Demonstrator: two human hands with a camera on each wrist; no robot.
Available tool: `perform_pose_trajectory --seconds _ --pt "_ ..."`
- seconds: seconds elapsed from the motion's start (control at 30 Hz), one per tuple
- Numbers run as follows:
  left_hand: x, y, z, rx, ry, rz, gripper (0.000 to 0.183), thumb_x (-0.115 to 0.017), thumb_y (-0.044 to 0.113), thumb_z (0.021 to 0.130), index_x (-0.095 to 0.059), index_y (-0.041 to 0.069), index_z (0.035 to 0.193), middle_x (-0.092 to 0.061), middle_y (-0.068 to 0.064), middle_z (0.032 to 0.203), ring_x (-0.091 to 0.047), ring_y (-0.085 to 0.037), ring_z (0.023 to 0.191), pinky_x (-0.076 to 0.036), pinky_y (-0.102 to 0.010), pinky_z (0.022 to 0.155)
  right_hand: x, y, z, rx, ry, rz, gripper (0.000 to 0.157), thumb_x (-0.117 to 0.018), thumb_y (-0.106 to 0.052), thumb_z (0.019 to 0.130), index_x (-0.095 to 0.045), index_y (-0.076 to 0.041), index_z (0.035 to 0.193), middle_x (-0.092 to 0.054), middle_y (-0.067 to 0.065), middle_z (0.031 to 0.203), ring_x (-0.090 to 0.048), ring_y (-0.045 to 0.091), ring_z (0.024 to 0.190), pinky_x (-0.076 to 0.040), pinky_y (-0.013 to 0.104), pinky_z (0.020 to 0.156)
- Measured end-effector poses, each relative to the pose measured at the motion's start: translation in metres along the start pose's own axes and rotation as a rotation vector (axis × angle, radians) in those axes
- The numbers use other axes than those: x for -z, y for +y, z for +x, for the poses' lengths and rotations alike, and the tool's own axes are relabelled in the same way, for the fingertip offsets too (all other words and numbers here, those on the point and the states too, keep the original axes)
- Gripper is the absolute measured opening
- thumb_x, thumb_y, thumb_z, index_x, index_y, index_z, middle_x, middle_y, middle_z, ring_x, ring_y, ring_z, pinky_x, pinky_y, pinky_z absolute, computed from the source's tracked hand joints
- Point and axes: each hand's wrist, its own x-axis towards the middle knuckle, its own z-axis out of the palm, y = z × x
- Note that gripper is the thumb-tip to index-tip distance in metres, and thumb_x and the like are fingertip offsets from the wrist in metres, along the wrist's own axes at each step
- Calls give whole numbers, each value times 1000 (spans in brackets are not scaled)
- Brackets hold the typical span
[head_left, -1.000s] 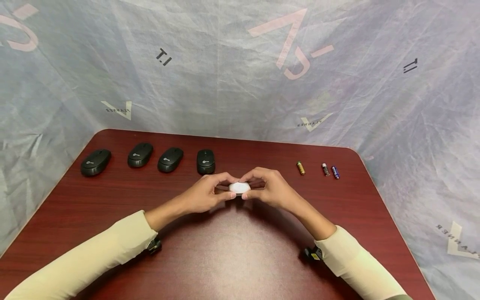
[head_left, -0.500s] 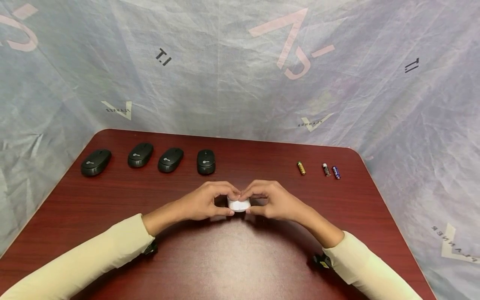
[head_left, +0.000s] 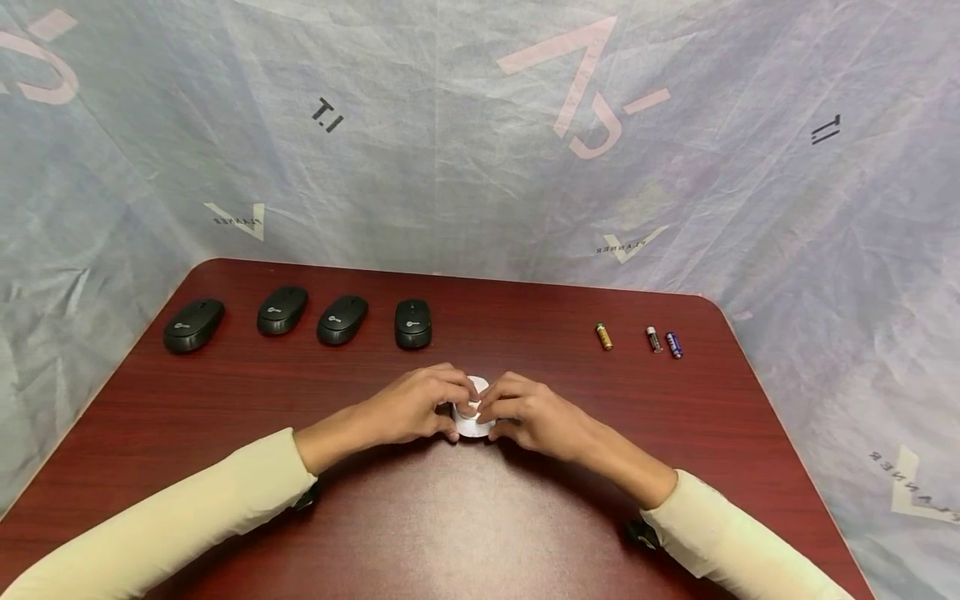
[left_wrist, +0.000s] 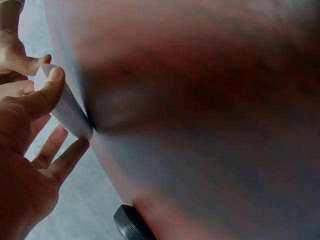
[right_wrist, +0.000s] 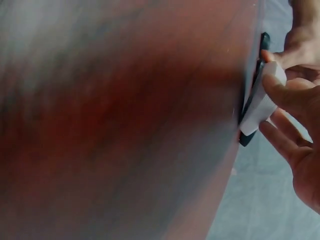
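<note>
Between my two hands, a white computer mouse (head_left: 472,429) sits low over the table's middle. My left hand (head_left: 414,408) grips its left side, thumb at the near edge and fingertips on top. On the other side my right hand (head_left: 538,418) holds it in much the same way, its fingers bent over the top. Fingers hide much of the upper face. In the left wrist view the white mouse (left_wrist: 70,112) shows its pale side between thumb and fingers. The right wrist view has the mouse (right_wrist: 259,109) close to the tabletop, a dark shape behind it.
Several black mice (head_left: 341,320) stand in a row along the back left of the dark red table (head_left: 480,517). At the back right lie a gold battery (head_left: 603,337), a black and silver battery (head_left: 654,339) and a blue one (head_left: 674,345). A grey sheet (head_left: 450,167) hangs behind.
Both hands have brought the white mouse nearer to me and lower. It has tipped so that more of its top faces up, and the fingers have curled further over it.
</note>
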Motion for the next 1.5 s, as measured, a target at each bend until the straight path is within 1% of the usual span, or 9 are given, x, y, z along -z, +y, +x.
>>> perform_pose_trajectory --seconds 0.17,0.3,0.73,0.9,1.07,1.17,1.27,1.37,1.5 --pt "0 -1 2 -47 -4 76 29 -102 13 79 -82 15 100 -80 2 122 -71 -15 116 -67 -33 94 0 1 1 40 -15 -56 22 -93 8 84 -84 -6 99 -81 7 112 -75 24 110 -67 28 98" --pt "0 -2 2 -63 -19 97 26 -100 10 83 -82 15 101 -79 1 124 -70 -15 117 -67 -29 91 2 0 4 27 -43 -69 19 -92 7 87 -83 -8 93 -81 4 109 -74 23 108 -66 27 97" --pt "1 -2 2 -52 -59 55 27 -98 4 82 -82 13 102 -78 -1 123 -69 -17 118 -65 -29 95 2 -2 8 8 -86 -80 19 -95 0 87 -85 -8 102 -85 0 108 -73 21 107 -64 26 98" --pt "3 -1 3 -30 -89 53 29 -99 7 83 -82 11 105 -78 -1 125 -68 -18 121 -65 -32 99 5 1 9 -14 -110 -49 19 -93 -1 91 -85 -7 107 -85 1 110 -75 20 110 -65 25 101" --pt "7 3 5 17 -128 53 29 -98 16 87 -82 13 111 -77 2 125 -67 -17 124 -64 -36 105 17 10 9 -67 -85 1 16 -91 1 92 -85 -6 105 -83 4 109 -77 20 108 -67 27 96" --pt "8 7 4 46 -138 58 27 -96 22 92 -82 15 114 -75 4 123 -66 -16 121 -63 -35 103 25 19 10 -121 -46 -13 13 -89 1 94 -85 -5 104 -83 5 106 -77 20 104 -69 30 91" --pt "7 13 3 40 -135 77 27 -91 24 97 -82 15 121 -75 4 124 -66 -16 120 -63 -35 103 31 27 15 -203 -38 -24 11 -85 -1 98 -85 -4 108 -83 6 108 -78 21 106 -69 35 91" --pt "5 20 4 2 -128 112 29 -86 24 102 -81 12 129 -76 0 128 -67 -19 125 -62 -38 110 32 35 23 -285 -74 -16 14 -80 -4 104 -85 -4 117 -84 8 117 -79 24 114 -69 41 95" --pt "0 27 6 -24 -134 153 38 -79 25 108 -77 7 141 -76 -7 143 -66 -28 141 -56 -47 125 27 48 38 -359 -149 13 27 -72 -9 110 -80 -5 135 -80 12 138 -74 30 133 -64 50 112"
